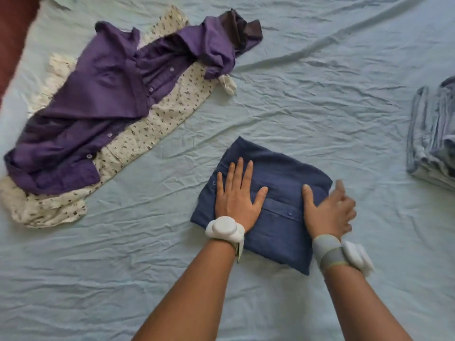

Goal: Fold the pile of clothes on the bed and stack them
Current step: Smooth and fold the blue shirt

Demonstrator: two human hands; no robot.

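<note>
A navy blue shirt (278, 173) lies folded into a compact rectangle on the bed, in the lower middle of the head view. My left hand (235, 195) presses flat on its left half, fingers straight and spread. My right hand (327, 207) is at the shirt's right edge, thumb lying on the fabric; its fingers are blurred and I cannot tell whether they curl under the edge. An unfolded purple shirt (103, 99) lies crumpled at the upper left, on top of a cream floral garment (157, 129).
A stack of folded light blue denim (433, 139) sits at the right edge of the view. The wrinkled pale blue bedsheet (320, 94) covers the bed. A dark red surface (12, 33) shows past the bed's top-left corner.
</note>
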